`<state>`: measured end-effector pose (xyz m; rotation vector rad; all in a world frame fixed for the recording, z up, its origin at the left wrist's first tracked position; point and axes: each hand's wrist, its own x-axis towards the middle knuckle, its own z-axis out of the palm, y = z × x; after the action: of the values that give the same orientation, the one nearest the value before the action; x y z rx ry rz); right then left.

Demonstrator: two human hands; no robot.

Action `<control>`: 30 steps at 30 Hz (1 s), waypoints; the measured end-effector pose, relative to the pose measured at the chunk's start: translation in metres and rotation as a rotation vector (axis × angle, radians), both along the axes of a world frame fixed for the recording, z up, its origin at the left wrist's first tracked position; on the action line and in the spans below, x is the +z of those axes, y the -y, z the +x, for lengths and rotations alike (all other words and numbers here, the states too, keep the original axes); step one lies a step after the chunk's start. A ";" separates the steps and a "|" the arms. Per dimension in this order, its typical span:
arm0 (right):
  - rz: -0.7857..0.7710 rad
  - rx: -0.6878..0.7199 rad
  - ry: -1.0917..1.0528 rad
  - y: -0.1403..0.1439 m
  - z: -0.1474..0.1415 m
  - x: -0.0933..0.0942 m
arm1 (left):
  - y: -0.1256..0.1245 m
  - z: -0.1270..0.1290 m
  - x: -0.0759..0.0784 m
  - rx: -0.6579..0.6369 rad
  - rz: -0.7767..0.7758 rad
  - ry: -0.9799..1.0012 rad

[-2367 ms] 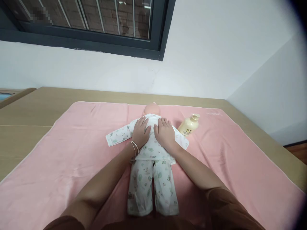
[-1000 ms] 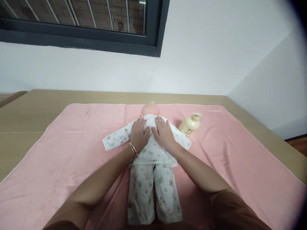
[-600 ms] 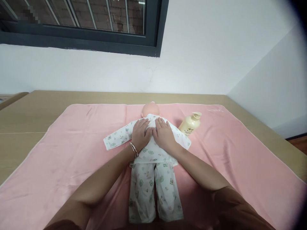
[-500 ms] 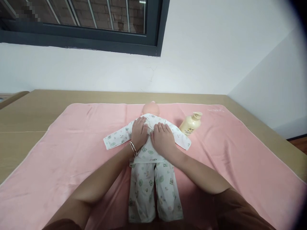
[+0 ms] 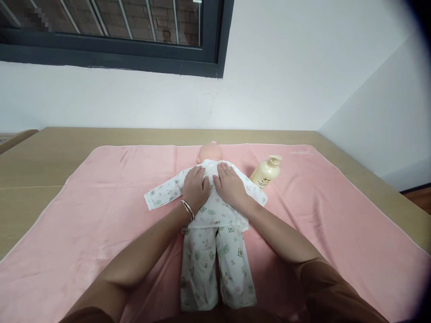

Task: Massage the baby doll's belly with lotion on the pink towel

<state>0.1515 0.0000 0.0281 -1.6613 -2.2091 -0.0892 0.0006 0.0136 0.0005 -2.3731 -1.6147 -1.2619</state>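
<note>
A baby doll [image 5: 210, 153] lies on a pink blanket, its head toward the wall and its face not visible. It wears a white printed long-sleeved top [image 5: 215, 213] and matching trousers [image 5: 199, 269]. Flat on the upper left of the top rests my left hand [image 5: 195, 187], fingers stretched toward the doll's head, with bangles at the wrist. My right hand [image 5: 230, 185] lies flat on the upper right of the top, fingers extended. A narrow strip of cloth shows between the two hands, and neither one grips anything.
A cream pump bottle [image 5: 266, 172] leans on its side right of the doll, near its sleeve. The pink blanket [image 5: 101, 224] covers much of the wooden tabletop [image 5: 77, 137]. Behind stand a white wall [image 5: 276, 67] and a dark-framed window [image 5: 134, 56].
My right hand has slid up and slightly inward on the doll's top, its fingers now pointing more toward the head. The left hand stays nearly in place, and the cloth looks smoother.
</note>
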 end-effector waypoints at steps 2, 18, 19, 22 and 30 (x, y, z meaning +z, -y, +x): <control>0.033 -0.016 0.026 0.014 -0.008 0.002 | -0.003 0.000 -0.002 0.022 -0.052 -0.020; 0.087 0.032 -0.175 -0.010 0.012 -0.005 | -0.008 0.000 -0.008 0.027 -0.058 -0.008; 0.091 0.022 -0.167 -0.008 0.011 -0.005 | -0.008 0.000 -0.008 0.027 -0.059 -0.006; 0.104 -0.011 -0.146 -0.004 0.008 -0.005 | -0.008 0.000 -0.007 0.022 -0.060 0.001; 0.146 0.013 -0.093 0.004 0.003 -0.005 | -0.005 0.000 -0.002 0.029 -0.080 -0.027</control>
<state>0.1546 -0.0041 0.0228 -1.5408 -2.0922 -0.1623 0.0006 0.0184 -0.0010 -2.3911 -1.7176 -1.1769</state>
